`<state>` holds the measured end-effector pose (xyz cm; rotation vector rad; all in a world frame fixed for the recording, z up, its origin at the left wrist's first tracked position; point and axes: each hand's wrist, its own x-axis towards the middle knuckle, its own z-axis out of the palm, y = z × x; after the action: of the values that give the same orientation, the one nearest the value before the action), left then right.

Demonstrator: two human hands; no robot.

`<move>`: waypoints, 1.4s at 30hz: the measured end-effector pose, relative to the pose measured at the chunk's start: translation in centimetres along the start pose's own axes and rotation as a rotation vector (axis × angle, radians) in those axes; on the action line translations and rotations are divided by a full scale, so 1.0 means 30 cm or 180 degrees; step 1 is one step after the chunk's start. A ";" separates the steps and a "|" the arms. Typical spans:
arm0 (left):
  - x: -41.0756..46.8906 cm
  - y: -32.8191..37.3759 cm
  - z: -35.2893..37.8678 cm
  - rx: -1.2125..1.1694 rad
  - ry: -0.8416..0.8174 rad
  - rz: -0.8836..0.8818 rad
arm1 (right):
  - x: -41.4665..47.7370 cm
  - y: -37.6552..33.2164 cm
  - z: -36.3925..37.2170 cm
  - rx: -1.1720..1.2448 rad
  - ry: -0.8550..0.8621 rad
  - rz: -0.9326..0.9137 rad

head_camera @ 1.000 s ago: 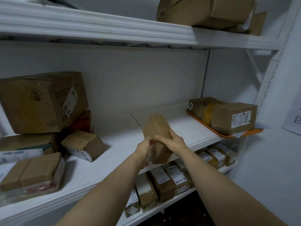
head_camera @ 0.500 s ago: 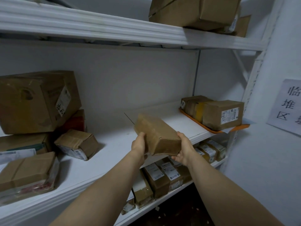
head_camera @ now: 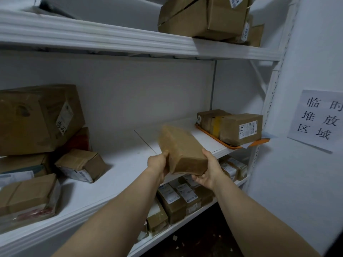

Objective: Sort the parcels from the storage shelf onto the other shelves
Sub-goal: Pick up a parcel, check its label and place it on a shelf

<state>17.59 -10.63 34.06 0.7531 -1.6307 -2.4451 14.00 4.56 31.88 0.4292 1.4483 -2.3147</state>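
A brown taped parcel (head_camera: 182,148) is held in the air just in front of the middle shelf (head_camera: 118,164), its long side tilted away from me. My left hand (head_camera: 159,164) grips its near left corner. My right hand (head_camera: 208,173) holds it from the right and underneath, fingers curled under the bottom edge. The parcel's underside and most of my right fingers are hidden.
Several cardboard boxes (head_camera: 39,117) are piled at the shelf's left. Two boxes sit on an orange tray (head_camera: 233,145) at its right end. The lower shelf holds a row of labelled parcels (head_camera: 178,199). Large boxes (head_camera: 204,15) are on the top shelf. A paper sign (head_camera: 319,119) hangs on the right wall.
The parcel has been turned from upright to lying flatter and tilted. My hands moved apart to its left and right sides. The view has shifted to the right.
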 end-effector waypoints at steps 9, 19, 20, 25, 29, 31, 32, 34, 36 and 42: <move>-0.082 -0.006 0.048 0.0860 -0.0382 0.0167 | -0.038 0.032 0.076 -0.3491 0.0598 -0.2270; -0.060 -0.018 0.039 0.0208 0.0246 0.0708 | -0.106 0.076 0.101 -0.3432 -0.0111 -0.3082; -0.060 -0.012 0.039 0.0150 0.0302 0.0765 | -0.108 0.071 0.100 -0.3365 -0.0200 -0.3107; -0.074 0.012 0.027 0.0198 0.0423 0.0860 | -0.114 0.066 0.104 -0.3249 -0.0671 -0.2899; -0.061 0.005 -0.009 0.0228 0.0501 0.0539 | -0.128 0.053 0.125 -0.2474 -0.0700 -0.2216; -0.066 0.008 -0.024 0.0144 0.0235 0.0399 | -0.118 0.027 0.113 -0.2384 -0.0002 -0.2145; -0.072 0.013 -0.031 0.0049 0.0088 0.0377 | -0.113 0.017 0.100 -0.2417 0.0323 -0.2073; -0.078 0.020 -0.041 -0.0182 -0.0169 0.0367 | -0.120 0.002 0.075 -0.2140 0.0425 -0.1586; -0.081 0.020 -0.044 -0.0349 -0.0361 0.0341 | -0.126 -0.003 0.057 -0.1612 0.0074 -0.1012; -0.097 -0.006 -0.032 -0.0264 -0.0549 0.0232 | -0.142 0.009 0.048 -0.1285 -0.0378 -0.0854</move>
<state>20.60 -10.33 34.62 0.4746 -1.5689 -2.5694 17.81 3.81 34.17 -0.0182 1.9495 -2.1117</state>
